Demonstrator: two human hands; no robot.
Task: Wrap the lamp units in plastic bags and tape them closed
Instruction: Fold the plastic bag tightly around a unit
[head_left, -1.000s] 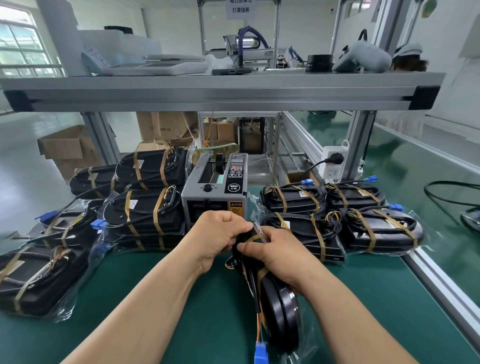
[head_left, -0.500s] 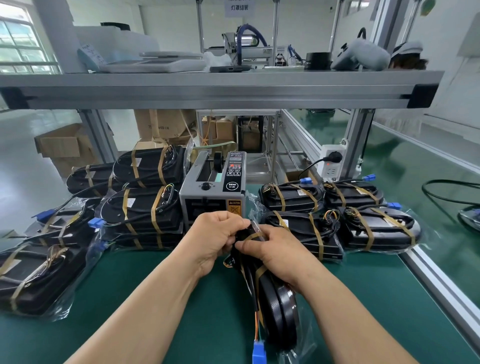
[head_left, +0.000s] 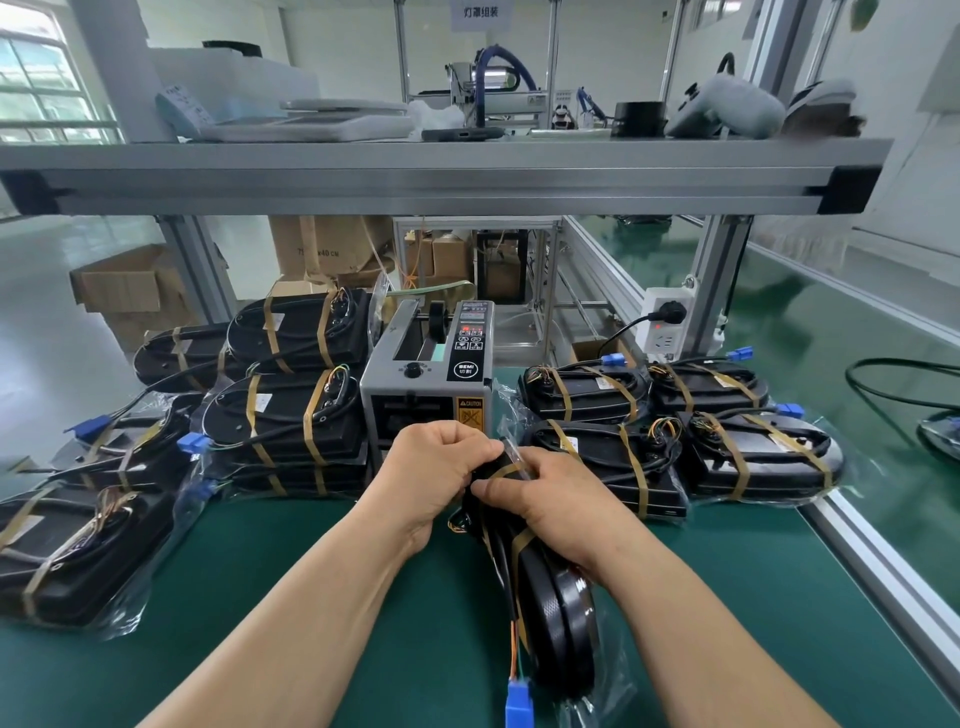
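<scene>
Hardly anything is shifted since the earlier frames: both hands are kept at the far end of the lamp unit (head_left: 566, 623). Nearest, a blue connector (head_left: 519, 704) is seen at the end of its wires over the green table (head_left: 260, 597). The black unit is stood on edge inside a clear plastic bag (head_left: 608, 691). Its far end is gripped by the curled left hand (head_left: 434, 470) and by the right hand (head_left: 550, 499), whose thumb is laid on a brown tape strip (head_left: 506, 472). Behind, a tape dispenser (head_left: 426, 384) is flanked by stacks of bagged units (head_left: 291, 415).
</scene>
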